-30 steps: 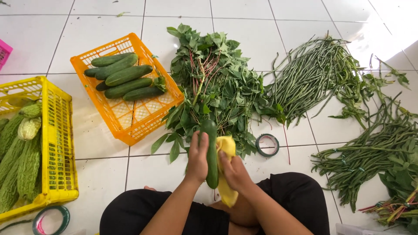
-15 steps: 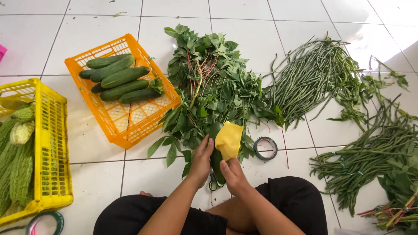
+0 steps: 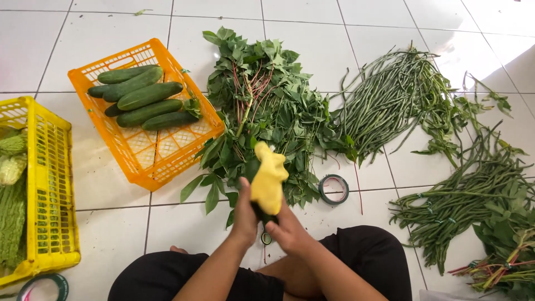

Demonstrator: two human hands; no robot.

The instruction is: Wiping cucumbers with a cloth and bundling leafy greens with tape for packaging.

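Down at the bottom centre of my view, just above the person's black-clad knees, both hands meet over a white tiled floor (image 3: pixel 100 234). My read is that the left hand (image 3: pixel 245 214) is closed around a dark green cucumber (image 3: pixel 262 213), of which only a short stretch shows between the two hands. The right hand (image 3: pixel 290 231) grips the same cucumber from the other side, with a soft yellow cloth (image 3: pixel 269 179) draped over the cucumber's upper part and standing up above the fingers. Just behind the cloth lies a big heap of leafy greens with reddish stems (image 3: pixel 267 111), and a small roll of green tape (image 3: pixel 334 189) sits on the tiles just right of the hands. To the left, an orange plastic crate (image 3: pixel 161 161) holds several more green cucumbers (image 3: pixel 142 100) piled at its far end. At the left edge, a yellow plastic crate (image 3: pixel 50 184) carries pale green bitter gourds (image 3: pixel 11 167). To the right, long green beans (image 3: pixel 390 100) lie in a loose pile, with a second bundle of them (image 3: pixel 462 195) nearer the right edge.
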